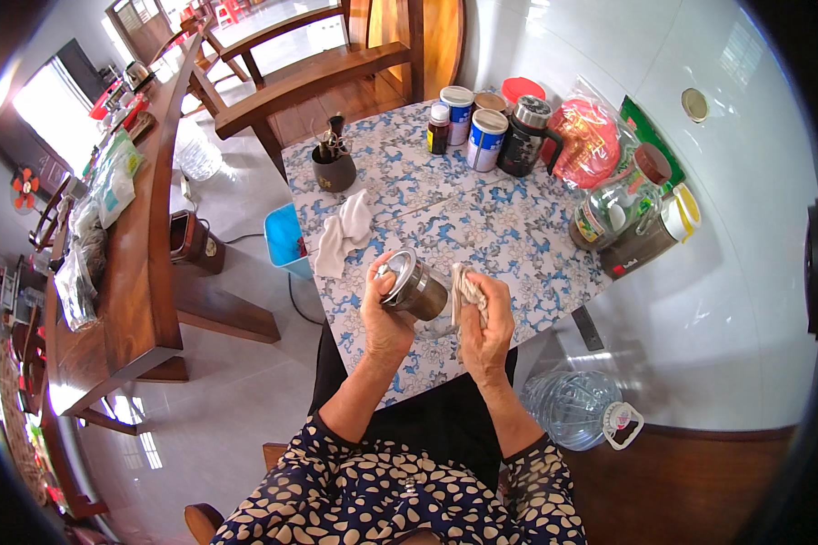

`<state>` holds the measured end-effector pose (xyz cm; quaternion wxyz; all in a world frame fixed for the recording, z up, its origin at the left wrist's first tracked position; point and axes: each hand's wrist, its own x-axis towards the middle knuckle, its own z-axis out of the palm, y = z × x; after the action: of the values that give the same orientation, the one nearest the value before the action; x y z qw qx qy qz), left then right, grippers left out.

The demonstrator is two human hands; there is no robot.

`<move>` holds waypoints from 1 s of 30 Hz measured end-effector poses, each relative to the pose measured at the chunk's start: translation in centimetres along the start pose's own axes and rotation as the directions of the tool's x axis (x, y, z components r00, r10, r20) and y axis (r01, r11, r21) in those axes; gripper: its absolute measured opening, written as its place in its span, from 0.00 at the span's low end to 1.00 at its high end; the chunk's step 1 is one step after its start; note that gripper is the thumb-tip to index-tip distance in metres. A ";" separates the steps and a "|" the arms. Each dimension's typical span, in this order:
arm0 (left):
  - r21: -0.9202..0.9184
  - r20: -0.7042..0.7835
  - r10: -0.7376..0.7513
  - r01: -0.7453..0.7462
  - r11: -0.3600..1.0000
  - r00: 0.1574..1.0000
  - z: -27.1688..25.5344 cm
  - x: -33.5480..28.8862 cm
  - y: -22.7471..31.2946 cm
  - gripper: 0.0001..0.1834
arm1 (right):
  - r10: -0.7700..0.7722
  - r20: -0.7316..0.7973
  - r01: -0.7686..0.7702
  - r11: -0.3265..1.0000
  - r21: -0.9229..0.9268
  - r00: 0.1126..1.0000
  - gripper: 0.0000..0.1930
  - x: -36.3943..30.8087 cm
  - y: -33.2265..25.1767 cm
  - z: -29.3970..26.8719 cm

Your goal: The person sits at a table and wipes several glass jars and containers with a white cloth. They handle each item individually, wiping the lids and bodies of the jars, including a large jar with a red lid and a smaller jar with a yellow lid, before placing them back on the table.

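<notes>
My left hand (pixel 386 320) is closed around a clear glass jar (pixel 427 298) with a metal-rimmed lid and dark brown contents. The jar tilts, its lid toward my left thumb and its base toward my right hand. A crumpled pale cloth (pixel 470 292) is gripped in my right hand (pixel 489 331), close to the jar's base; whether it touches the glass, I cannot tell. Both hands are over the near part of a table with a blue-and-grey floral cover (pixel 404 213). To their left, a white cloth (pixel 344 234) lies rumpled on the table.
A dark pot with thin tools (pixel 334 173) stands at the far left of the table. Along the back right are blue-and-white cans (pixel 487 141), a black lidded mug (pixel 523 136) and a glass bottle (pixel 620 204). A blue bin (pixel 284 238) and a large water bottle (pixel 573 409) flank the table.
</notes>
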<state>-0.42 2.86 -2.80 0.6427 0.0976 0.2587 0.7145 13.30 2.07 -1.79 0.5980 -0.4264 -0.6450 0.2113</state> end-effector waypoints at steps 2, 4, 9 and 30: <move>-0.013 0.016 0.009 -0.009 1.000 1.000 -0.4 0.1 0.0 0.25 | 0.278 0.025 -0.280 0.955 0.099 0.960 0.15 -0.1 0.5 0.1; -0.019 0.014 0.028 -0.028 0.999 0.999 -0.4 0.1 -0.1 0.25 | 0.584 0.105 -0.586 0.753 0.299 0.805 0.14 0.6 -0.2 0.0; -0.004 -0.087 0.046 -0.047 0.999 0.995 -0.1 0.7 0.0 0.25 | 0.252 -0.046 -0.251 0.968 0.032 0.967 0.15 -1.1 -1.0 0.4; -0.090 0.135 -0.125 0.138 0.986 0.983 -0.5 -0.8 0.4 0.28 | 0.316 0.167 -0.340 0.929 0.145 0.934 0.14 1.1 -0.4 -1.3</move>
<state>-0.92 1.96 -2.84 0.7079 0.0943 0.1870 0.6746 14.48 2.42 -0.60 0.5417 -0.4594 -0.5843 0.3926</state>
